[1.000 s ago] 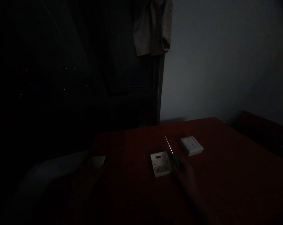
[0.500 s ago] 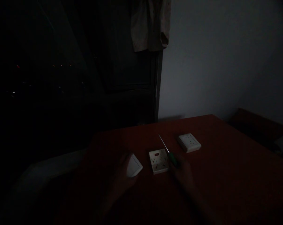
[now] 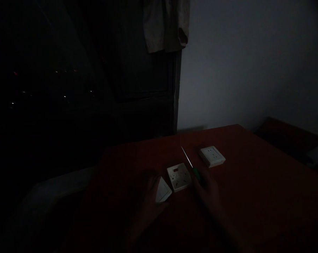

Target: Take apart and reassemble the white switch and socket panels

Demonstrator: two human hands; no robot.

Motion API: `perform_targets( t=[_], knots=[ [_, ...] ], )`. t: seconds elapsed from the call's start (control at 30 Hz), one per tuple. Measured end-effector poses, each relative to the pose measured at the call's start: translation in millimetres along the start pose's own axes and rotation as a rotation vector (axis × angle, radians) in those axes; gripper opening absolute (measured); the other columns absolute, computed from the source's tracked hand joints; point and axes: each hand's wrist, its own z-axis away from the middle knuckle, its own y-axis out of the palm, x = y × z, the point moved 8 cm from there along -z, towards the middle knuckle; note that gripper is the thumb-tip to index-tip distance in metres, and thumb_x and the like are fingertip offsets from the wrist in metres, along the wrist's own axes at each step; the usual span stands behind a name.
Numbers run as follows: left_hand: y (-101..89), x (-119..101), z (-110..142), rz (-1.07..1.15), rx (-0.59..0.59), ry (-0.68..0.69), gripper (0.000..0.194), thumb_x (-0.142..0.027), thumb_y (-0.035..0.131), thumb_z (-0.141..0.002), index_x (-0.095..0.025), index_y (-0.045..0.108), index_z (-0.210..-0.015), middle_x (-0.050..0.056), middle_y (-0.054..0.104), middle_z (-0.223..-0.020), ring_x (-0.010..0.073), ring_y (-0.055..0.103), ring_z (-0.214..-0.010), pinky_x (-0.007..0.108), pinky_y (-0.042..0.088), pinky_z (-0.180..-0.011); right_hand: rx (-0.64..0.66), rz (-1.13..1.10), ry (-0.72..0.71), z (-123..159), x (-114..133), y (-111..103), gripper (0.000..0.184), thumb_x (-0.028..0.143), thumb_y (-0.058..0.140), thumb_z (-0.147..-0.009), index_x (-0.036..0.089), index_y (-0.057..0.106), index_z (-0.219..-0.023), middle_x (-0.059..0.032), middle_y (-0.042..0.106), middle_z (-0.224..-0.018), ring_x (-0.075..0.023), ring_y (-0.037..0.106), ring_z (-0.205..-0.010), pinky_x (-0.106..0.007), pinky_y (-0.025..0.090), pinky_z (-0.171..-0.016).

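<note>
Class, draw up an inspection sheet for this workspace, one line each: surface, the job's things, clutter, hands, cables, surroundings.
Surface: reddish table, dimly lit.
Job's things: open white box lying hollow side up; socket lying face up, beyond it to the right; white plate; green-handled screwdriver.
Clutter: nothing seen in this light.
Hands: left hand grips the white plate beside the box; right hand holds the screwdriver, shaft pointing away from the person.
Cables: nothing seen.
Surroundings: pale wall, hanging cloth; small lights in the darkness at left.
</note>
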Motion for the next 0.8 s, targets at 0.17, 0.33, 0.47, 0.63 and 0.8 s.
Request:
perform_targets(
  t=[0.17,0.33,0.47,0.63,0.8],
  knots=[
    [-1.9,-2,5,-0.011,-0.031,0.0,0.077,-0.032,0.062,-0.073,-0.025,0.033,-0.143,0.007,0.029,-0.152,0.0318,0.025,-0.139,0.048,0.022,-0.113,0.199,0.075,0.015,42,8,-2,0.036,0.042,0.048,-0.087,0.023,0.063,-0.113,-0.0093,0.068,-0.113,-0.0259,0.064,-0.099,-0.034,0.053,-0.084],
    [-3.2,-5,7,-0.002,-0.071,0.0,0.075,-0.032,0.06,-0.076,-0.028,0.03,-0.144,0.005,0.027,-0.153,0.0299,0.024,-0.139,0.046,0.021,-0.113,0.393,0.211,0.015,83,-9,-1,0.041,0.044,0.046,-0.088,0.029,0.063,-0.122,-0.006,0.063,-0.126,-0.0278,0.06,-0.113,-0.038,0.05,-0.094],
    [-4.3,-5,7,-0.003,-0.068,-0.005,0.075,-0.032,0.061,-0.075,-0.027,0.031,-0.144,0.005,0.029,-0.152,0.0315,0.026,-0.138,0.047,0.022,-0.113,0.459,0.356,-0.005,95,-18,-3,0.04,0.044,0.047,-0.087,0.031,0.064,-0.12,-0.0042,0.06,-0.13,-0.0285,0.059,-0.115,-0.038,0.051,-0.095],
    [-8.5,-10,5,-0.043,-0.06,0.003,0.071,-0.03,0.061,-0.073,-0.024,0.039,-0.14,0.007,0.036,-0.148,0.0328,0.032,-0.135,0.048,0.026,-0.111,0.399,0.453,-0.203,96,2,-8,0.04,0.037,0.051,-0.088,0.031,0.059,-0.126,-0.0037,0.06,-0.128,-0.0249,0.063,-0.11,-0.031,0.055,-0.088],
    [-4.9,-6,3,-0.066,-0.078,0.016,0.072,-0.032,0.062,-0.073,-0.025,0.037,-0.14,0.006,0.036,-0.148,0.0314,0.033,-0.134,0.045,0.028,-0.111,0.339,0.542,-0.389,100,14,-5,0.039,0.029,0.055,-0.086,0.026,0.06,-0.125,-0.0063,0.062,-0.126,-0.025,0.065,-0.107,-0.03,0.058,-0.082]
  ],
)
